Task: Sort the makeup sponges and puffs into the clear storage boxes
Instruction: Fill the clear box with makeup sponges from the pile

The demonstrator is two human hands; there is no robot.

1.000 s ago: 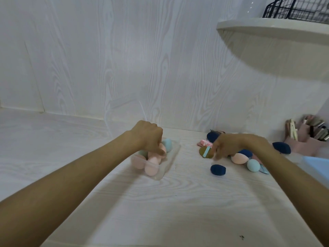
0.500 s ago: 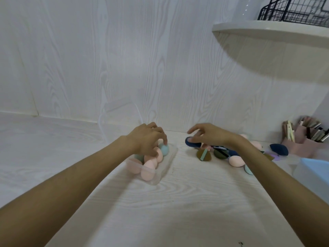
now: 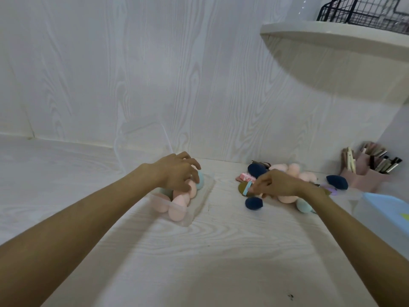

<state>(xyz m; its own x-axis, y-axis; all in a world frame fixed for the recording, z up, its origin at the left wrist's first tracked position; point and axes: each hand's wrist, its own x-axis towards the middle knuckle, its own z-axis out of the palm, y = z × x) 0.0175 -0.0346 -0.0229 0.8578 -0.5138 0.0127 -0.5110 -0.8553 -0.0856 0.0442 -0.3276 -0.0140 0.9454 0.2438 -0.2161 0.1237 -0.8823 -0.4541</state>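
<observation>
clear storage box [image 3: 200,203] near the table's [image 3: 221,251] back edge holds at least three pink and two teal sponges | our left hand [image 3: 177,175] rests curled on them | our right hand [image 3: 275,182] pinches a brown puff [image 3: 243,187] in the loose pile | three navy sponges show.

Soft, even, cool light — a broad shadow falls under the shelf [image 3: 336,36] at upper right, a faint one on the tabletop [image 3: 199,262] at bottom centre. Wide-angle bending stretches the frame edges — slight blur throughout.
</observation>
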